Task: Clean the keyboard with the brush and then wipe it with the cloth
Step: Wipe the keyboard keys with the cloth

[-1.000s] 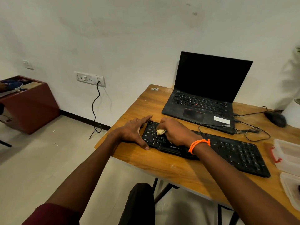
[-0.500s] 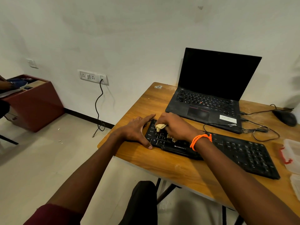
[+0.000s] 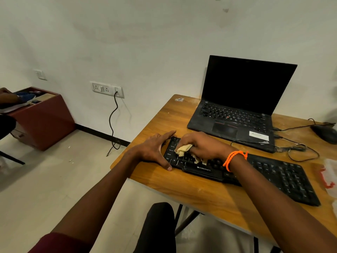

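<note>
Wiping step: right hand [image 3: 204, 146] gripping cloth [image 3: 183, 149] on keyboard [image 3: 277, 174]; left hand [image 3: 155, 148] flat, bracing. Next, probably rightward strokes.

The keyboard [image 3: 255, 172] bears the brand ZEBRONICS in white letters on its front edge, below the space bar. Key legends at its left end, such as Ctrl and Alt, are barely legible. A white sticker [image 3: 259, 135] sits on the laptop [image 3: 235, 114], behind the keyboard; its print is too small to read.
</note>
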